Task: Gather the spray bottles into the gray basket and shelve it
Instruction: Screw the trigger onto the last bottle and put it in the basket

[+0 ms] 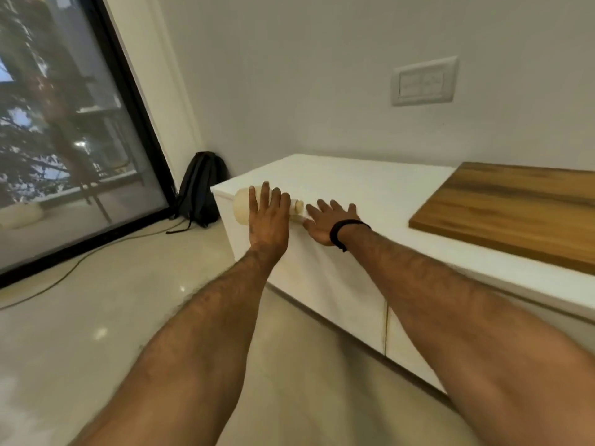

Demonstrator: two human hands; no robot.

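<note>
A cream-coloured bottle (242, 206) lies on its side near the front left corner of the white cabinet top (370, 188), its small cap (299, 206) pointing right. My left hand (269, 214) is stretched over the bottle's body with fingers spread, covering most of it; whether it touches the bottle is unclear. My right hand (325, 222), with a black band at the wrist, is open and flat just right of the cap. No gray basket shows in this view.
A wooden board (515, 217) lies on the cabinet top at the right. A black backpack (201, 188) leans against the wall left of the cabinet, with a cable (74, 265) across the glossy floor. A large window fills the left side.
</note>
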